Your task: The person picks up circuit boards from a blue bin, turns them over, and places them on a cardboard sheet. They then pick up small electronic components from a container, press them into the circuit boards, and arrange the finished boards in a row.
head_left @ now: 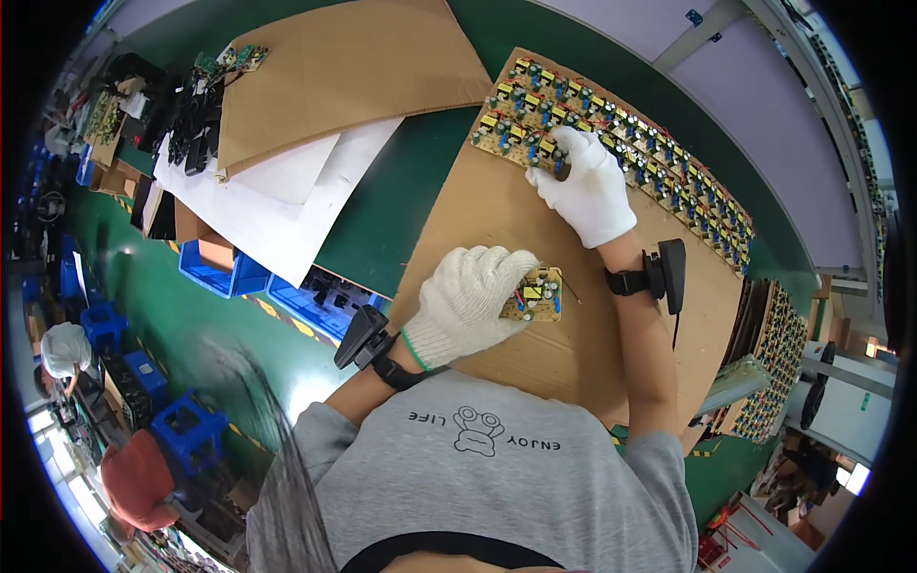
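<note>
My left hand, in a knitted cream glove with a green cuff edge, grips a small circuit board by its left side. Its yellow transformer, capacitors and blue parts face up, and a thin wire sticks out at its right. Farther off, my right hand, in a white glove, reaches to the near edge of the rows of circuit boards. Thumb and fingers close around one board there, partly hidden by the glove. Both hands are above a brown cardboard sheet that bears the rows.
Left of the work sheet lie another cardboard sheet, white sheets and black cables with adapters. Blue bins stand below the table edge. More boards are stacked at the right. Other people sit at the far left.
</note>
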Available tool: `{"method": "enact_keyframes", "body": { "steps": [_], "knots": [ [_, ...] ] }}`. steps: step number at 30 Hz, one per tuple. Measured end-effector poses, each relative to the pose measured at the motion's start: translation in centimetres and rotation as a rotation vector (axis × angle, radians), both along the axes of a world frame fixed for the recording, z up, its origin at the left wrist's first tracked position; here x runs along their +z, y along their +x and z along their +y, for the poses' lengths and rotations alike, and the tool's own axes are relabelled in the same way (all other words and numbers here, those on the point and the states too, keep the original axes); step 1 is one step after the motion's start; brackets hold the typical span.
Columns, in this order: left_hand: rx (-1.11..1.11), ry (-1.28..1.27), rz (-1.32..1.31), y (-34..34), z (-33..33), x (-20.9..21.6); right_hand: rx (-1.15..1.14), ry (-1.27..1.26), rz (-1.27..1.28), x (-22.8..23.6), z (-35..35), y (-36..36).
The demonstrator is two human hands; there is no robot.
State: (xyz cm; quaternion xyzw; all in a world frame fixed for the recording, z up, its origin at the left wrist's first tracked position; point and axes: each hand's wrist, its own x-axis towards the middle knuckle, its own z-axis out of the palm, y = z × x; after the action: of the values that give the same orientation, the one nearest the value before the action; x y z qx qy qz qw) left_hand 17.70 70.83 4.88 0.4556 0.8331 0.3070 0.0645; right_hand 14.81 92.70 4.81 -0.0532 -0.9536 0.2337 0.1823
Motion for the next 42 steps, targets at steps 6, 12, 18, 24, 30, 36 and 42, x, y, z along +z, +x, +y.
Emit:
{"method": "enact_keyframes", "body": {
  "steps": [6, 12, 18, 24, 30, 36, 42],
  "knots": [
    [0.066, 0.102, -0.114, -0.3, 0.1, 1.0, -0.170, -0.291, -0.027, 0.8, -1.0, 2.5],
    [0.109, -0.003, 0.228, -0.7, 1.6, 1.9, -0.104, -0.787, -0.257, 2.9, -5.2, 8.1],
    [0.100, 0.175, 0.227, -0.4, 2.3, 2.1, -0.278, -0.866, -0.092, 3.0, -7.1, 8.8],
    [0.064, 0.184, 0.111, -0.5, 2.5, 2.1, -0.057, -0.668, -0.322, 2.0, -4.8, 9.7],
    [0.185, 0.494, -0.247, 0.5, 2.6, 1.3, 0.144, -0.678, -0.019, -0.7, -2.4, 9.8],
    [0.061, 0.156, -0.074, 0.5, 2.2, 0.5, -0.413, 0.202, -0.276, 0.8, -0.7, 7.3],
    [-0.007, 0.086, -0.098, 0.3, 1.9, 0.1, -0.167, 0.020, -0.332, 1.9, 2.2, 8.8]
  ]
}}
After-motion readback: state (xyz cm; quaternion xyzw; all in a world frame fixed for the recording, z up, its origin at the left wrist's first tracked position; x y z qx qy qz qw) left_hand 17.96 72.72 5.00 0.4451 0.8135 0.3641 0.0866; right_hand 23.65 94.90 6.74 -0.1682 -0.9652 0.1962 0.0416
